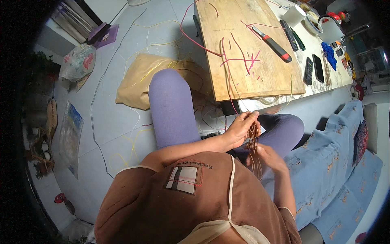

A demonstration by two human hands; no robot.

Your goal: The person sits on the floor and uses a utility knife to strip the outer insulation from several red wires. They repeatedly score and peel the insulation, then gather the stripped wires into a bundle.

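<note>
My left hand [239, 131] pinches the upper end of a looped bundle of bare copper wires [253, 135] in front of my lap. Lower down, my right hand [269, 155] has its thumb and fingers around the same bundle, and the loose loops hang below. A thin wire runs from the bundle up onto a wooden board [253, 85]. Strips and short bits of red wire insulation [240, 59] are scattered over the board. A utility knife [275, 47] with a black and red handle lies there too, blade pointing away from me.
Remote controls [308, 71], a smartphone [318, 68] and a white paper roll [294, 15] are on the marble-patterned table [338, 79]. A tan sack [134, 79] and yellow wires [134, 146] lie on the floor at left. A blue-covered sofa [329, 152] stands at right.
</note>
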